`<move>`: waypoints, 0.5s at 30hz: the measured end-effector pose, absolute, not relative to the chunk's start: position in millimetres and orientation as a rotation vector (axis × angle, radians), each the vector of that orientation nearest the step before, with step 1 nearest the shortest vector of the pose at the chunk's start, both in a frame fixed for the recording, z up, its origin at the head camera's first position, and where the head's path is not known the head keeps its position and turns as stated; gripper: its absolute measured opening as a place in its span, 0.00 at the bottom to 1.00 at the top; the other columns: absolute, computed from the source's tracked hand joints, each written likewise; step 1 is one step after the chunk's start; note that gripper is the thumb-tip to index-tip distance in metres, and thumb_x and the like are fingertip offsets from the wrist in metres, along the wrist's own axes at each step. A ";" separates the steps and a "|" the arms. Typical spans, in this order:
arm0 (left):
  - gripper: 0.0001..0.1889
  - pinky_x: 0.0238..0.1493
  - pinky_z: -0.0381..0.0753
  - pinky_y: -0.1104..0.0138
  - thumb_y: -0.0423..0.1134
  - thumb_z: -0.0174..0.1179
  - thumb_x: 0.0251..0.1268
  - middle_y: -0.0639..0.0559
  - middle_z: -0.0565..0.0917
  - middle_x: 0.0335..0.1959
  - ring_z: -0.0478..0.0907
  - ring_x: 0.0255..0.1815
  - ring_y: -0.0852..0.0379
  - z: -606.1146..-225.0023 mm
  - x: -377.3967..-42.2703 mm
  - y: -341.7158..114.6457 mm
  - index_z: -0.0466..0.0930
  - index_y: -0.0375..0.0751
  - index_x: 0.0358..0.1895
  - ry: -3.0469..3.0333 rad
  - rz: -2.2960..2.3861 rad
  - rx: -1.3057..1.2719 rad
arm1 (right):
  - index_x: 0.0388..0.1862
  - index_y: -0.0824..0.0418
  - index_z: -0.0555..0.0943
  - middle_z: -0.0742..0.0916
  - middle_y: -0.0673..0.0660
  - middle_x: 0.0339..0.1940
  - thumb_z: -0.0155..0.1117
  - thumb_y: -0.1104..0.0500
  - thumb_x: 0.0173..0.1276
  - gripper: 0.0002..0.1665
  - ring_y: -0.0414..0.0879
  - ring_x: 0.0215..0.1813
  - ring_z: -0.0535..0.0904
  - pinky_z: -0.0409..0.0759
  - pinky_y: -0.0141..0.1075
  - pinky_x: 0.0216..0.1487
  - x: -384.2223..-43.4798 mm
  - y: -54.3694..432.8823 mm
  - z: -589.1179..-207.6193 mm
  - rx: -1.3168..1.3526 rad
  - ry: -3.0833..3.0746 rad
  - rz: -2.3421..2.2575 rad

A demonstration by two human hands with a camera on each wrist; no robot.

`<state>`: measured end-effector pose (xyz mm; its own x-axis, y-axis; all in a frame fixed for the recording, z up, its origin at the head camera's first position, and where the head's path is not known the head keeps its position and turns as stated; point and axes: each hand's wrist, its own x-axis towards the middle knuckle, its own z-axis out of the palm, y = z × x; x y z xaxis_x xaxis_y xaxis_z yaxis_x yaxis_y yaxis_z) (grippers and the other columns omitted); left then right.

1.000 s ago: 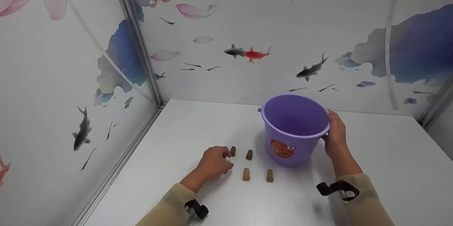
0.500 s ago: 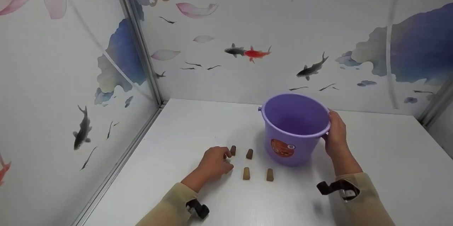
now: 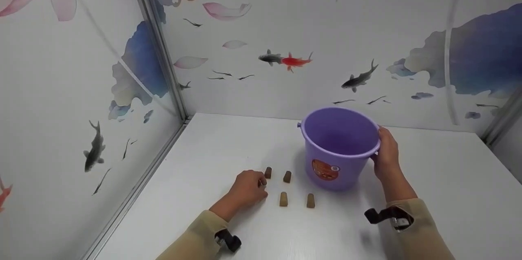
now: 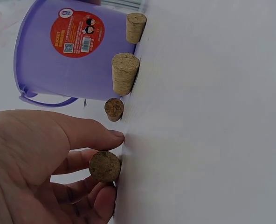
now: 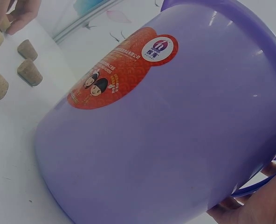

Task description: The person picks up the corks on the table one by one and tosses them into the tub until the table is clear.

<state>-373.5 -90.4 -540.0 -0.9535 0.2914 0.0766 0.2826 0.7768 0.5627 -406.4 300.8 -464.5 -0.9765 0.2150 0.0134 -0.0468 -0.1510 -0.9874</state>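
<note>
On the white table [image 3: 440, 178], toward the right from where I stood behind the person, rested a purple bucket [image 3: 340, 150], its mouth up and its red label [image 3: 325, 170] facing the near side. The right hand [image 3: 387, 154] held the bucket at its right side, fingers up against the rim, with part of the thin handle [image 5: 259, 185] showing beside that hand. Well to the left of the bucket, low over the table, was the left hand [image 3: 246, 188], its thumb and fingers curled around a dark-ended cork [image 4: 105, 167] — I couldn't tell how hard it was being squeezed, since a slim gap showed below the thumb. Four more corks lay between that hand and the bucket, roughly in two rows: the far-left cork [image 3: 268, 172] just beside the fingers, the far-right cork [image 3: 287, 177] nearer the bucket, then the near-left cork [image 3: 283, 199] and the near-right cork [image 3: 310, 201] closer to the person. Both arms wore beige sleeves [image 3: 424, 227], a black wrist camera [image 3: 228, 240] poking out of the left one. Behind everything ran a pale wall [image 3: 244, 101] painted with fish, petals and blue leaves.
</note>
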 end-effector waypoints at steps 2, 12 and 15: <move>0.06 0.39 0.76 0.61 0.32 0.70 0.60 0.55 0.81 0.30 0.73 0.35 0.56 -540.3 -373.9 -90.6 0.87 0.40 0.39 2.942 0.936 0.479 | 0.74 0.54 0.70 0.75 0.48 0.66 0.32 0.45 0.89 0.28 0.43 0.70 0.71 0.68 0.49 0.79 -406.2 301.0 -464.9 -0.192 -1.924 2.251; 0.03 0.39 0.78 0.61 0.31 0.70 0.62 0.55 0.83 0.31 0.73 0.34 0.57 -539.8 -371.6 -89.8 0.87 0.39 0.38 2.961 0.940 0.527 | 0.68 0.56 0.71 0.74 0.49 0.64 0.33 0.46 0.88 0.25 0.45 0.70 0.69 0.62 0.55 0.83 -404.9 302.2 -468.4 -0.114 -1.905 2.257; 0.03 0.41 0.78 0.60 0.31 0.70 0.62 0.55 0.83 0.31 0.74 0.35 0.57 -538.4 -371.6 -89.5 0.87 0.39 0.38 2.959 0.935 0.515 | 0.68 0.55 0.71 0.74 0.48 0.63 0.33 0.46 0.89 0.25 0.44 0.69 0.69 0.64 0.53 0.81 -405.1 302.2 -467.3 -0.116 -1.916 2.248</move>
<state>-371.6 -89.5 -538.4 -0.9464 0.3068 0.1013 0.3092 0.7696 0.5586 -405.1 302.2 -467.3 -0.9797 0.1910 0.0603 -0.0898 -0.1496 -0.9847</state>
